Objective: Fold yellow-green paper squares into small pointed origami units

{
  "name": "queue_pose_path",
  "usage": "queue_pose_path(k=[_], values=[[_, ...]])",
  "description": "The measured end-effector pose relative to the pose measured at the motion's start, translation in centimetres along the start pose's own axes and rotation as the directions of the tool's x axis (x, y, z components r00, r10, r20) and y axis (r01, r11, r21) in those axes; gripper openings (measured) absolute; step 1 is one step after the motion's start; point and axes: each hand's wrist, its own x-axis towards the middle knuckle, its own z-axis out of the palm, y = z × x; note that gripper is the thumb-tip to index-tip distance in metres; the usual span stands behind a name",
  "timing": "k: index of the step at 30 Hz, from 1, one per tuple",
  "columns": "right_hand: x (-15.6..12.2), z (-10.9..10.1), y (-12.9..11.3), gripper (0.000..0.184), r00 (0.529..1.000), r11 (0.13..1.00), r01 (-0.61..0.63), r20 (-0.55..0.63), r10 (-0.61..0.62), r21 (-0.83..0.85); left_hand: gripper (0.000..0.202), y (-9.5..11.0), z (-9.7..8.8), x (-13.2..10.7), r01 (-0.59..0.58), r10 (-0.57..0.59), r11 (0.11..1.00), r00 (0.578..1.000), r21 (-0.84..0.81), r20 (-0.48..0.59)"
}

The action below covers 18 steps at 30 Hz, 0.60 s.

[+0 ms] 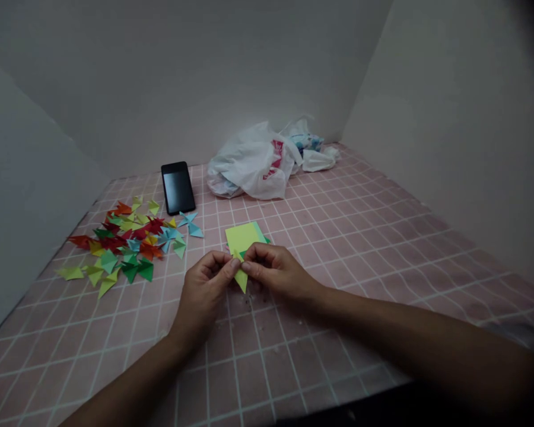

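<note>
My left hand (203, 292) and my right hand (276, 270) meet over the pink checked surface (338, 249). Both pinch a small yellow-green folded paper piece (241, 277), whose point hangs down between the thumbs. Just beyond the hands lies a small stack of yellow-green and green paper sheets (244, 236), flat on the surface. To the left spreads a pile of folded paper shapes (124, 240) in red, orange, green, yellow and blue.
A black phone (177, 187) lies face up behind the pile. A crumpled white plastic bag (258, 161) sits at the back, near the corner of the grey walls. Small crumbs dot the surface near my hands.
</note>
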Motion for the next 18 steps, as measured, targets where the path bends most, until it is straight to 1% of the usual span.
queue_pose_path(k=[4, 11, 15, 18], values=[[0.15, -0.12, 0.1, 0.023, 0.999, 0.999, 0.025, -0.043, -0.026, -0.033, 0.024, -0.38, -0.1, 0.04, 0.044, -0.041, 0.997, 0.998, -0.062, 0.052], [0.33, -0.26, 0.08, 0.021, 0.996, 1.0, 0.017, -0.085, -0.018, -0.012, 0.024, -0.64, -0.01, 0.31, 0.103, -0.095, 0.985, 0.993, -0.141, 0.065], [0.39, -0.31, 0.09, 0.02, 0.998, 0.999, 0.001, -0.069, 0.001, 0.032, 0.024, -0.74, 0.02, 0.45, 0.118, -0.102, 0.975, 0.99, -0.187, 0.095], [0.45, -0.35, 0.14, 0.02, 0.998, 0.999, 0.008, -0.061, -0.005, 0.036, 0.025, -0.74, -0.04, 0.48, 0.12, -0.102, 0.975, 0.99, -0.189, 0.1]])
